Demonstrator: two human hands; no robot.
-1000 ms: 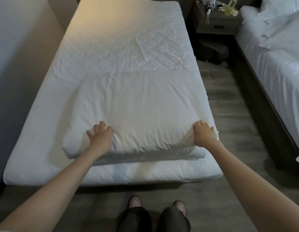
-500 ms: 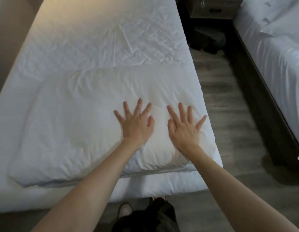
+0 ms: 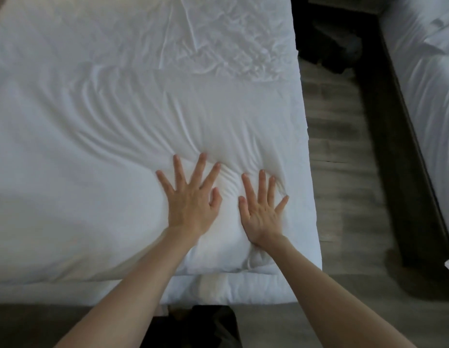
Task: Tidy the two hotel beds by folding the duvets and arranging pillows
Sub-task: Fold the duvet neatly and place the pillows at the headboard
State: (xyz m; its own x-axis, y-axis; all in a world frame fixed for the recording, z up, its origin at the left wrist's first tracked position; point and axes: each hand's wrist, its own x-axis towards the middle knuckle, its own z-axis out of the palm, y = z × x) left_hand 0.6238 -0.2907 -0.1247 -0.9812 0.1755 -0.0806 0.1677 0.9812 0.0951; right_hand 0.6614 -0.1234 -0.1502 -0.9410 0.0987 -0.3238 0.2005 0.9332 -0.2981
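Folded duvet cut off at frame left; second bed cropped at right; left hand and right hand flat on duvet, fingers splayed wide, gripping nothing.

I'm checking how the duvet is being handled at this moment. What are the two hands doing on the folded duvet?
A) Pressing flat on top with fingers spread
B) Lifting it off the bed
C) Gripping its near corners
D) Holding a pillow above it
A: the left hand and right hand lie palm-down with spread fingers on the folded duvet, denting and creasing the fabric around them.
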